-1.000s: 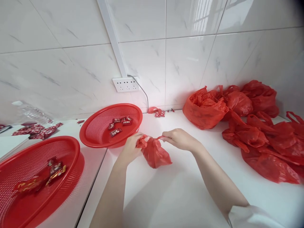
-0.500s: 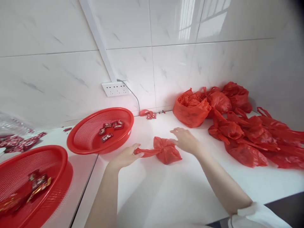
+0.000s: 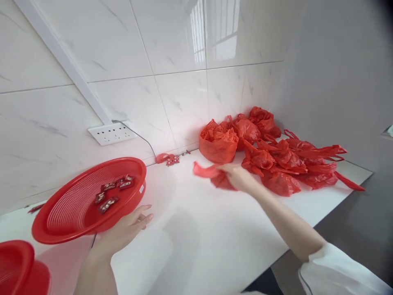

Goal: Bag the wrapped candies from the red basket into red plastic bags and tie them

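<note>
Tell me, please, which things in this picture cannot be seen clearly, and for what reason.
Head view only:
- Small red bag: its contents are hidden by opaque plastic, and the right hand covers part of it.
- Wrapped sweets in the red basket: print too small to read.
- Second basket: cut off by the lower left edge.
- Pile of red bags: overlapping, so uncountable.
- Left hand: open, palm hidden.

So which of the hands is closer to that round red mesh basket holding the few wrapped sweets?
Left. The left hand lies beside the round red mesh basket's rim; the right hand holds a small red plastic bag farther right.
</note>
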A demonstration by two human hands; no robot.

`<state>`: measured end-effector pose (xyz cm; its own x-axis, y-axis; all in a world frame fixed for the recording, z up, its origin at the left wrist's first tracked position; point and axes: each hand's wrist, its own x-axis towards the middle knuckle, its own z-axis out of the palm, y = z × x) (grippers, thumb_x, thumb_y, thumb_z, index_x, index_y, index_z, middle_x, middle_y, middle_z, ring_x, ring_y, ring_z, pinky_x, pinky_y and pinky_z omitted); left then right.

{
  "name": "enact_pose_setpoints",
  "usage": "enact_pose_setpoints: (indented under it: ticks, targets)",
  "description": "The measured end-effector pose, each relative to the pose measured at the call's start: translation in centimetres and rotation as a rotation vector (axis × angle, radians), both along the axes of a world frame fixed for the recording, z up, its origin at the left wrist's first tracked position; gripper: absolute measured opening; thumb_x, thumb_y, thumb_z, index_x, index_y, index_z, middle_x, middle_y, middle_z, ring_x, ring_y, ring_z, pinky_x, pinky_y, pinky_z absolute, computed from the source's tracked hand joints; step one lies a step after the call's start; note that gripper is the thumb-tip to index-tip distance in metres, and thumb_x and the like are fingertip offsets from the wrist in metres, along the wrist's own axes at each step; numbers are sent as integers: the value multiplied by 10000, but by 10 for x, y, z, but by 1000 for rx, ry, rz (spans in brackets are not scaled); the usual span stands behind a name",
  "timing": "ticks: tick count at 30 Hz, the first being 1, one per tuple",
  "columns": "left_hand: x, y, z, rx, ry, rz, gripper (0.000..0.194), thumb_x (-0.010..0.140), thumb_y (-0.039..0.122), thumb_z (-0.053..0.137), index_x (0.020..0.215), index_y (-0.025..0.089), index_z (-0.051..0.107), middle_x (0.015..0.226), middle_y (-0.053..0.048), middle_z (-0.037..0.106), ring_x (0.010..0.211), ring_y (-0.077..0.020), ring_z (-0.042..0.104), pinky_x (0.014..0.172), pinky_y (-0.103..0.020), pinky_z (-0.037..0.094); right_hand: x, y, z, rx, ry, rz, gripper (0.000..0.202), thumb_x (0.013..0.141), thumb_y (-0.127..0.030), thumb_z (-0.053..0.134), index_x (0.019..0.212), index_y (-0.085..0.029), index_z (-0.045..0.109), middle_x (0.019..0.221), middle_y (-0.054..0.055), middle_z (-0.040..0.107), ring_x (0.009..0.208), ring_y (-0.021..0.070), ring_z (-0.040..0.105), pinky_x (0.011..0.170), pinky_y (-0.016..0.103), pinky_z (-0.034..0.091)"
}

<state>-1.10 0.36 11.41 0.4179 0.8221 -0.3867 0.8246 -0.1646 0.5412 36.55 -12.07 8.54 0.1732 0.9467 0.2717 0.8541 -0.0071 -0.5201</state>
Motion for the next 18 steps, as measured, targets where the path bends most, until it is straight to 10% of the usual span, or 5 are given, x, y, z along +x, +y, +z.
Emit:
enact_pose_setpoints:
  ticks: [5, 10, 14, 18]
  targets:
    - [4, 0, 0, -11, 25, -4, 685, 789, 657, 499, 1331, 239, 521, 1203, -114, 656, 1085, -283, 639, 907, -388, 496, 112, -43, 38, 140, -202, -591, 493, 874, -103, 371, 1306, -232, 570, 1320, 111, 576, 1199, 289, 525, 960, 445, 427]
    - [33, -14, -51, 223, 111, -72, 606, 892, 499, 382, 1389, 162, 462, 1458, -162, 448, 1357, -294, 412, 1070, -457, 368, 184, -58, 4, 9, -331, -890, 441, 903, -188, 460, 1332, -175, 565, 1293, 249, 559, 1212, 365, 479, 907, 528, 361]
    - [49, -17, -113, 450, 202, -64, 583, 954, 425, 255, 1493, 209, 304, 1592, -111, 168, 1470, -303, 134, 1127, -642, 72, 182, -35, -9, -98, -355, -973, 373, 865, -295, 588, 1185, -121, 670, 1406, 319, 415, 1334, 433, 318, 922, 625, 290]
    - [46, -11, -136, 525, 147, -82, 593, 956, 485, 282, 1500, 250, 288, 1594, -87, 161, 1472, -286, 128, 1150, -598, 55, 140, 18, 23, 146, -452, -748, 405, 921, -223, 423, 1291, -160, 575, 1462, 225, 395, 1359, 353, 343, 1015, 561, 312]
